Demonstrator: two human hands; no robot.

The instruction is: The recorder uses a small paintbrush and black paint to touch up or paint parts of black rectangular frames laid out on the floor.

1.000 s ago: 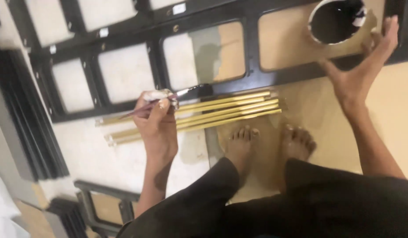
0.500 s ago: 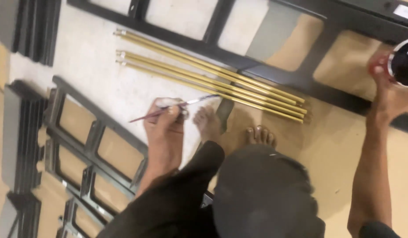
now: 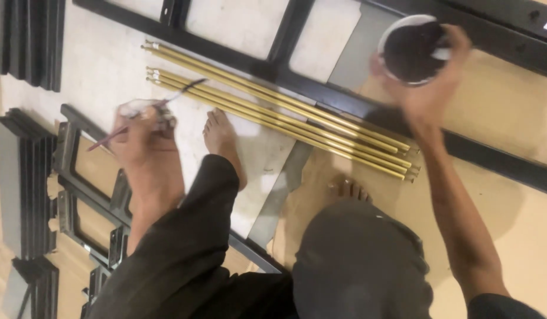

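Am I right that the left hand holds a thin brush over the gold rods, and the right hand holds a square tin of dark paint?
Not quite. In the head view the container in the right hand is round, not square, with dark contents. The rest stands: the left hand holds a thin brush whose tip reaches the gold rods.
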